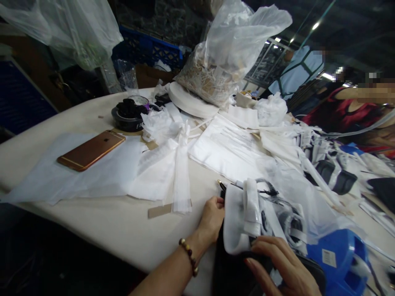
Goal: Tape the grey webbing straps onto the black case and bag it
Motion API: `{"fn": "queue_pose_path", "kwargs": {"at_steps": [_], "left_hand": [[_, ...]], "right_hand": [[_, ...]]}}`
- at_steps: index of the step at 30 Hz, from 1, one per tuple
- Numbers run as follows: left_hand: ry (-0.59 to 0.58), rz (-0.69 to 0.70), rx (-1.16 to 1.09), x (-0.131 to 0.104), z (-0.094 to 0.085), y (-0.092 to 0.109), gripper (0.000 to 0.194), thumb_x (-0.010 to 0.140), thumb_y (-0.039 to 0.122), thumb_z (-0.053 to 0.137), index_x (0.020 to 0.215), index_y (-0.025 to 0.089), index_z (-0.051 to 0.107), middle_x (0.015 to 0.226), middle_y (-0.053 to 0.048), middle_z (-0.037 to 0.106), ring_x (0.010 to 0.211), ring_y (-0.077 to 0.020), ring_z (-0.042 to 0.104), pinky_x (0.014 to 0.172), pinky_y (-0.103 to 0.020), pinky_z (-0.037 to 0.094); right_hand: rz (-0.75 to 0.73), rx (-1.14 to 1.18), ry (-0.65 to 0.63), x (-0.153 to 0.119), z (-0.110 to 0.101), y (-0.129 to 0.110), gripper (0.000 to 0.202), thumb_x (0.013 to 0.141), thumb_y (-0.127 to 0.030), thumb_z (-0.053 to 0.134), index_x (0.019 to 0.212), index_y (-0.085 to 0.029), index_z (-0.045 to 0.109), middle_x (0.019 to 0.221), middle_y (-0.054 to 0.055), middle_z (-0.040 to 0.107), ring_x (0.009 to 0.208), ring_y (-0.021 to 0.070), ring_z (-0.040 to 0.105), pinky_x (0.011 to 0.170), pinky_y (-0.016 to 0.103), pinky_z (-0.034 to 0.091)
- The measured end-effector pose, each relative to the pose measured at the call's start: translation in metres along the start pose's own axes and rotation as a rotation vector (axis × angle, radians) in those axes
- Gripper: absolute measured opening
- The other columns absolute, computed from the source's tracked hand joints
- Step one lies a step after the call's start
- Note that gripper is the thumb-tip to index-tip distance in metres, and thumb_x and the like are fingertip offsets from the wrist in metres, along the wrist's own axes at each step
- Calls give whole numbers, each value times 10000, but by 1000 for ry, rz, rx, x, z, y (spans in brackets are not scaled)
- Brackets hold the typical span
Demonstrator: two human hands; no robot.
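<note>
On my feed I see a rose-gold phone [91, 150] lying flat on white tissue sheets [77, 172], far left on the table [123, 230]. Behind it sits a black tape roll [128, 117]. A clear plastic bag [228, 53] of pale scraps stands at the back. A blue plastic object [339, 259] sits near right. A person in red [348, 111] is seated beyond.

Bare table [123, 230] near the front edge, left of the left hand [212, 218]: room to pass. Phone [91, 150] & white sheets [92, 176] block further back. Right side packed w/ straps, maybe bags; blue tub [339, 259] sits beside the right hand [284, 267].
</note>
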State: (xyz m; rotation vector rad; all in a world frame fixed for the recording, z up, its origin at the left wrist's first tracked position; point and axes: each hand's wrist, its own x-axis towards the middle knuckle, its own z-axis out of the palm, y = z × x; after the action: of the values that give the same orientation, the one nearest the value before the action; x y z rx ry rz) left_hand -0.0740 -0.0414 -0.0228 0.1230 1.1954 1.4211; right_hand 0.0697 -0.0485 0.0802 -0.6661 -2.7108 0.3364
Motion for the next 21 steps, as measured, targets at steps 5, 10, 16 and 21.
{"fn": "queue_pose_path", "kwargs": {"at_steps": [5, 10, 16, 21], "left_hand": [[-111, -47, 71, -43, -20, -14, 548, 484, 144, 739, 986, 116, 521, 683, -19, 642, 625, -155, 583, 504, -208, 412], [-188, -69, 183, -53, -31, -19, 478, 569, 186, 677, 1009, 131, 497, 695, -18, 649, 596, -135, 569, 505, -202, 398], [-203, -33, 195, -51, -44, -25, 363, 585, 270, 709, 902, 155, 575, 892, -64, 676, 860, -199, 608, 752, -262, 461], [-64, -207, -5, -53, -57, -37, 467, 513, 468, 767, 846, 172, 627, 872, -69, 691, 942, -271, 611, 811, -343, 485]], "right_hand": [[-31, 41, 136, -3, 29, 11, 118, 856, -319, 541, 887, -207, 561, 809, 32, 612, 747, 139, 613, 648, 218, 520], [-68, 92, 264, -3, 60, 16, 82, 877, -247, 500, 875, -183, 550, 786, 40, 595, 734, 148, 577, 659, 263, 492], [32, 54, 315, 1, 84, 10, 106, 872, -146, 465, 823, -174, 554, 757, 42, 578, 707, 158, 527, 647, 289, 472], [89, 54, 437, 6, 98, 11, 115, 879, -157, 443, 854, -143, 554, 781, 70, 583, 737, 175, 525, 660, 297, 492]]}}
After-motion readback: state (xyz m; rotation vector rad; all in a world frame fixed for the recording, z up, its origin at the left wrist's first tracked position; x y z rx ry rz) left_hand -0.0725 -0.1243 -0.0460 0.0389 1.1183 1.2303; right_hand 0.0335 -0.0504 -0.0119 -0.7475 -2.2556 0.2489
